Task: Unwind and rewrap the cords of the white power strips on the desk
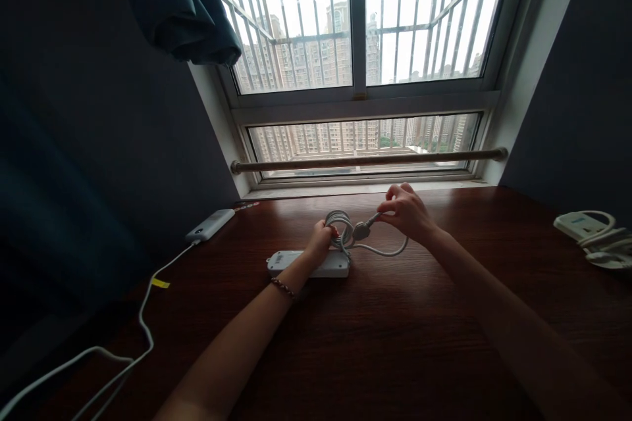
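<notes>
White box (210, 226) with lead (144, 316) lay at left, power strip (334, 268) at centre, left forearm (257, 329) blocking its middle, corded unit (581, 225) at far right. Left hand (320, 238) had fingers curled round the coiled cable (340, 215), centre; right hand (409, 212), fingers bent, pinched it just behind the plug (362, 231).

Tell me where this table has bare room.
Bare tabletop shows between the left forearm and right forearm, between the right forearm and the white unit with wound cord at far right, and between the white cable on the left and the power strip. Crowded: around the power strip, where the coiled cord, plug, left grip and right grip gather.
</notes>
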The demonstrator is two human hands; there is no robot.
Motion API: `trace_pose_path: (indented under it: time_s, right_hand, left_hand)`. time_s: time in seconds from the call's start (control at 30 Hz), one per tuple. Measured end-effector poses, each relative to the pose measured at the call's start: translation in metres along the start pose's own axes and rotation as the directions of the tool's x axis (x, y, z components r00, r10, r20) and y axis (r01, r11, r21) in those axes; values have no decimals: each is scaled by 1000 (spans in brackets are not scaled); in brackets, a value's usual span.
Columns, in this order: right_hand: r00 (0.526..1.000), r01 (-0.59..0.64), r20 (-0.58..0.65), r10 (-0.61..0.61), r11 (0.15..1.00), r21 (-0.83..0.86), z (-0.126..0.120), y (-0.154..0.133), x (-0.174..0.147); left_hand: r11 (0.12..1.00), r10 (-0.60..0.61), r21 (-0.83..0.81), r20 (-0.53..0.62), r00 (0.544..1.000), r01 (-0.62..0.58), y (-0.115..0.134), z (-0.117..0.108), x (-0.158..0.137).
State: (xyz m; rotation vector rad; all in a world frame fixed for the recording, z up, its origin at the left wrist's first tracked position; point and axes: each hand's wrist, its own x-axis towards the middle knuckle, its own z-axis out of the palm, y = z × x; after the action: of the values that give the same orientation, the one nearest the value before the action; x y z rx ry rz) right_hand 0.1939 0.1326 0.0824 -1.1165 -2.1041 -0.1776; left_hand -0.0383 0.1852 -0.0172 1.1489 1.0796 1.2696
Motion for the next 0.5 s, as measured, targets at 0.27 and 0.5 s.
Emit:
trace_pose_path:
  time_s: [0.27, 0.5]
  right_hand:
    - [831, -451, 552, 73, 669, 590, 33, -16, -6]
    - [896, -422, 374, 238, 721, 550, 45, -26, -9]
  left_hand:
    - [998, 67, -16, 13, 998, -67, -2, 0, -1]
    - [994, 92, -64, 15, 996, -91, 0, 1, -3]
